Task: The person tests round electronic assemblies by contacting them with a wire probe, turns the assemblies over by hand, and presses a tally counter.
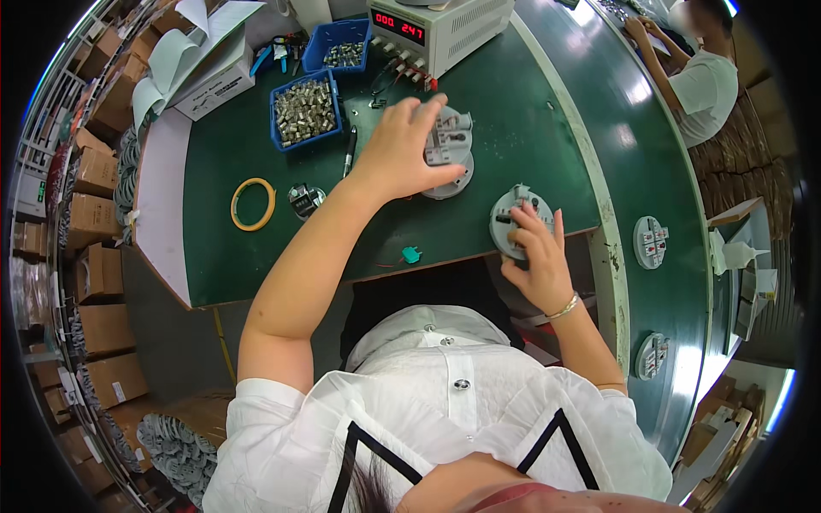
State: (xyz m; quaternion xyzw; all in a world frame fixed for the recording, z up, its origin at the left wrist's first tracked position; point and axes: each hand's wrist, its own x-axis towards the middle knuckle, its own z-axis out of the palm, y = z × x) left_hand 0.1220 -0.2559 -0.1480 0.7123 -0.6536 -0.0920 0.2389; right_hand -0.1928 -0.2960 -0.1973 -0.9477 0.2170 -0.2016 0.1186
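My left hand (404, 147) rests with fingers spread on a round grey fixture (449, 158) that carries a small white-grey part on the green work mat (256, 256). My right hand (537, 254) grips a second round grey disc part (516, 215) at the mat's right front edge, fingers curled over its near side. A gold bracelet sits on that wrist. Both discs lie flat on the mat, about a hand's width apart.
Two blue bins of small metal parts (304, 111) (344, 47) stand at the back, beside a bench power supply with a red display (434, 30). A yellow tape ring (252, 203) lies left. Round grey discs (650, 242) ride the green conveyor; another person (701, 81) works beyond.
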